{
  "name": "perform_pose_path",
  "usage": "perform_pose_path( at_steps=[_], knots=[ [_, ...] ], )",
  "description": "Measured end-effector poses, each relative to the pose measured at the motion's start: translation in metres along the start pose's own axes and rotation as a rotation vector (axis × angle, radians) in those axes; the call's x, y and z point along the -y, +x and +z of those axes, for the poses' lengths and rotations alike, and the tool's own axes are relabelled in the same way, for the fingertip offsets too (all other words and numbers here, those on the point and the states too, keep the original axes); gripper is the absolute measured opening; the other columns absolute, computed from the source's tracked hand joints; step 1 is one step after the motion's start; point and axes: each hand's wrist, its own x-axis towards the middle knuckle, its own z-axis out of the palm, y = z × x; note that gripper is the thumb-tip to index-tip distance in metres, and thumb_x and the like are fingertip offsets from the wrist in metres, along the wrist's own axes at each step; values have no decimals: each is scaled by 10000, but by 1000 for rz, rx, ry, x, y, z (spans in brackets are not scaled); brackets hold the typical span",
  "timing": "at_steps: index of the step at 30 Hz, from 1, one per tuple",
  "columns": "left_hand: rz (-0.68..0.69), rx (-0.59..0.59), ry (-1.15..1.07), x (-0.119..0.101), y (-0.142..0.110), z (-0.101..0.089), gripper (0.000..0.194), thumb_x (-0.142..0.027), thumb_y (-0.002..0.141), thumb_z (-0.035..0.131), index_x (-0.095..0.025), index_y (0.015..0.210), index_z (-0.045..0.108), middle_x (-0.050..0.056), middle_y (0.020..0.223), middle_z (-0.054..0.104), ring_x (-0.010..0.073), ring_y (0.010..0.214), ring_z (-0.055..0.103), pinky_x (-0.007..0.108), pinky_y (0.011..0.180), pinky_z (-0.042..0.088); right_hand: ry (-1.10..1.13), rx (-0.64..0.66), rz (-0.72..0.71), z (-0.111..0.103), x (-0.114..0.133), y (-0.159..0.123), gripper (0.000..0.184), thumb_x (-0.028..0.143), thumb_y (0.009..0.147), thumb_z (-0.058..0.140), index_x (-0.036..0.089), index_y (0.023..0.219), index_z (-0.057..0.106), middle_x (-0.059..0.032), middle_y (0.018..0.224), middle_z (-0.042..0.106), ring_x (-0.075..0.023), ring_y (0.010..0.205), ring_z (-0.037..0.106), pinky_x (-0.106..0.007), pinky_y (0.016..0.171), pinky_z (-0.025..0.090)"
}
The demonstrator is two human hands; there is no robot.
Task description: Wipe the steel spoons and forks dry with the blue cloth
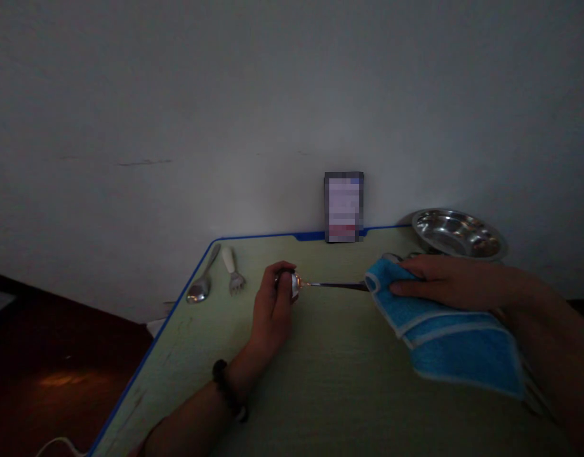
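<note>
A metal spoon point(332, 285) lies level between my two hands above the table. My left hand point(275, 301) is closed around its bowl end, with part of the shiny bowl showing past the thumb. A blue cloth point(463, 349) with pale edging hangs from my right hand point(444, 279). The fingers of that hand pinch the cloth around the end of the spoon's handle, which the fabric hides.
Another metal spoon point(199, 289) and a small fork point(233, 274) with a white handle lie at the table's left. A shiny metal basin point(456, 233) sits at the back right. A blurred-out upright device point(344, 206) leans on the wall behind the blue-edged table point(330, 393).
</note>
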Motion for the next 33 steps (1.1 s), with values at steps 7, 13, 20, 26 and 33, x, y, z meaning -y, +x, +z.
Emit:
perform_pose_path(
  at_steps=[7, 13, 20, 26, 33],
  knots=[
    [-37, 1, -6, -1, -1, 0, 154, -336, 884, 424, -231, 970, 496, -12, 790, 467, 94, 646, 431, 154, 512, 380, -148, 3, 16, 7, 4, 10, 412, 521, 833, 350, 178, 785, 574, -46, 775, 577, -178, 684, 566, -309, 634, 421],
    [-32, 30, -37, -1, -2, 0, 149, -328, 885, 424, -230, 965, 502, -14, 772, 464, 84, 605, 405, 142, 476, 359, -144, 14, 19, 12, -2, 11, 418, 533, 833, 351, 179, 825, 574, -56, 806, 569, -185, 718, 558, -336, 670, 416],
    [-47, 62, -84, 0, -2, -2, 141, -325, 862, 461, -226, 939, 525, -20, 743, 477, 86, 593, 418, 145, 464, 350, -10, 94, -49, 21, -2, 17, 333, 458, 831, 420, 180, 753, 586, -37, 735, 598, -162, 657, 566, -290, 591, 415],
    [-52, 152, -11, 0, -4, -5, 135, -314, 891, 425, -229, 956, 507, -27, 729, 473, 87, 613, 448, 158, 480, 344, 35, 227, -102, 27, 15, 21, 291, 403, 830, 440, 161, 760, 586, -11, 681, 586, -120, 587, 549, -226, 505, 377],
    [90, 404, 181, -12, -17, 2, 189, -289, 915, 358, -200, 958, 519, -32, 652, 506, 104, 568, 471, 208, 533, 383, 121, 174, -264, 54, 37, 36, 288, 368, 866, 396, 165, 706, 523, 18, 643, 527, -91, 572, 495, -210, 521, 352]
  ],
)
